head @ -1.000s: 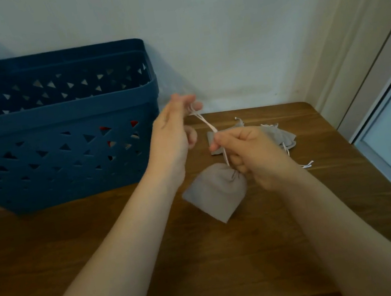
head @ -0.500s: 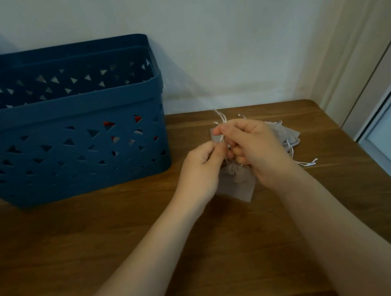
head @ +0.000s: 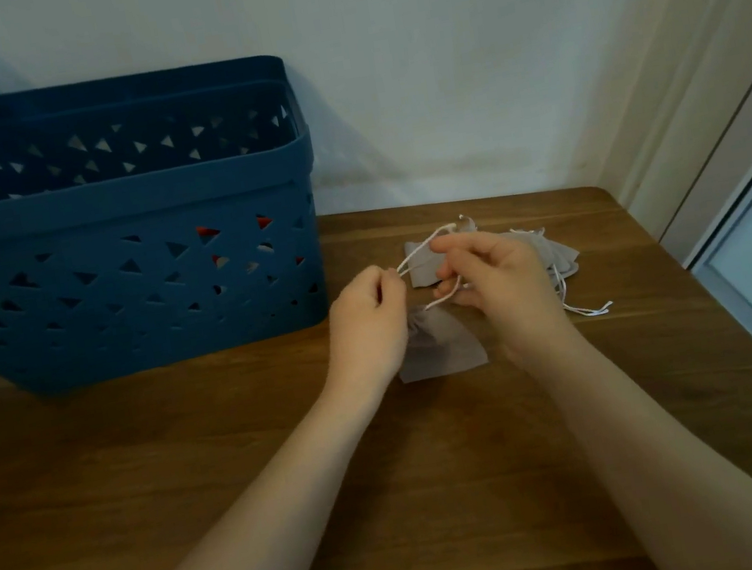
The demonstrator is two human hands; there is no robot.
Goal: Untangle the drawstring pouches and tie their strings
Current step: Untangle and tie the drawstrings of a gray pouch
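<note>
Grey drawstring pouch point(head: 442, 348) lay on the wooden table point(head: 195, 458) just right of the blue perforated basket point(head: 120, 284), its gathered neck toward the hands. The left hand point(head: 370, 324) pinched the white drawstring point(head: 418, 253) between thumb and curled fingers; the right hand point(head: 500, 281) pinched the same cord with its fingertips, a loop standing between them. Further pouches point(head: 559, 252) lay heaped beyond the right hand, farther from the basket, loose cords trailing. The pouch appeared light and limp, the cord thin and likely slippery; hold was best taken on the cord near the neck
</note>
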